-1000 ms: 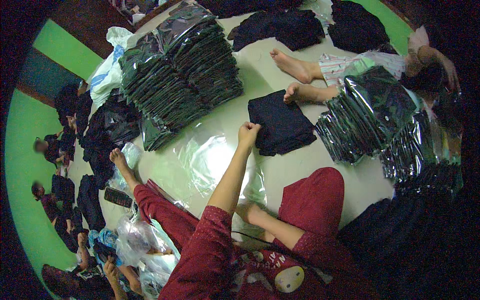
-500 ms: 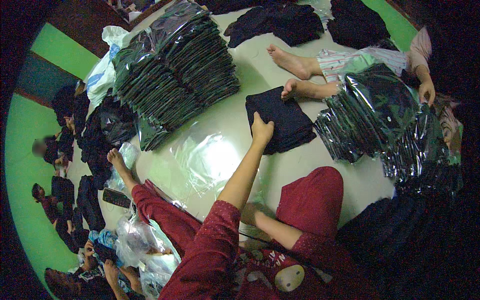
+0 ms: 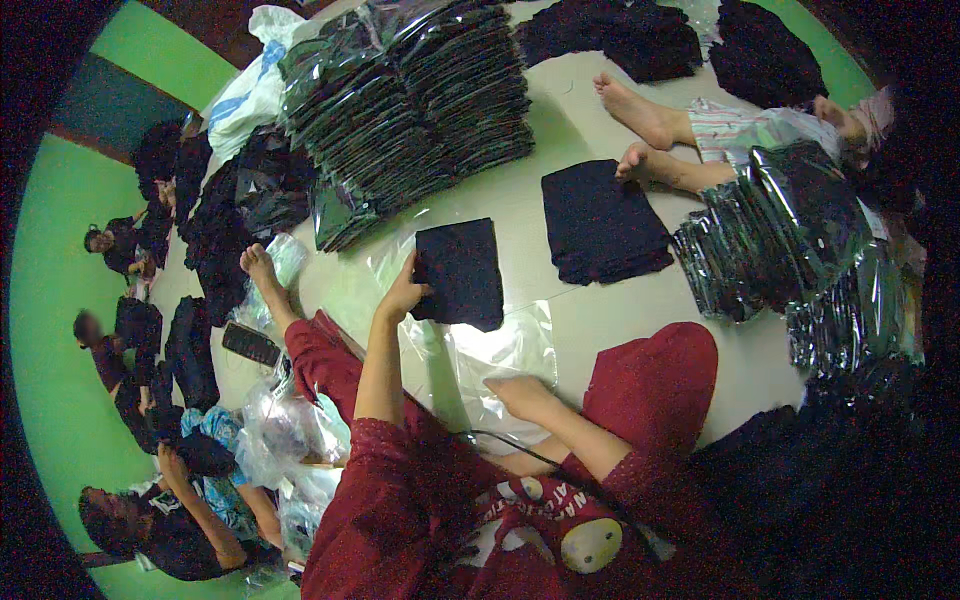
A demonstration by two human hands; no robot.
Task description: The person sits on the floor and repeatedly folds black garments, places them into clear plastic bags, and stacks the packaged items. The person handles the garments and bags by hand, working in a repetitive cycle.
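Observation:
My left hand (image 3: 402, 293) grips the left edge of a folded black garment (image 3: 461, 275), thumb on top. Beneath and beside the garment lies a clear plastic bag (image 3: 515, 345), shiny on the floor between my legs. At the near part of this bag is my right hand (image 3: 522, 396), its fingers together and seemingly pinching the film; the fingertips are partly unclear. A stack of folded black garments (image 3: 605, 222) rests on the floor farther right, apart from the held one.
A tall pile of bagged black garments (image 3: 425, 110) stands at the far left. More bagged garments (image 3: 765, 240) lean at the right beside another person's bare foot (image 3: 635, 115). Loose plastic bags (image 3: 295, 430) and a dark phone-like object (image 3: 250, 343) lie left. Several people sit along the green wall.
My left hand has moved left from the stack, carrying one folded garment over the plastic bag. My right hand has come forward onto the bag. The view has shifted.

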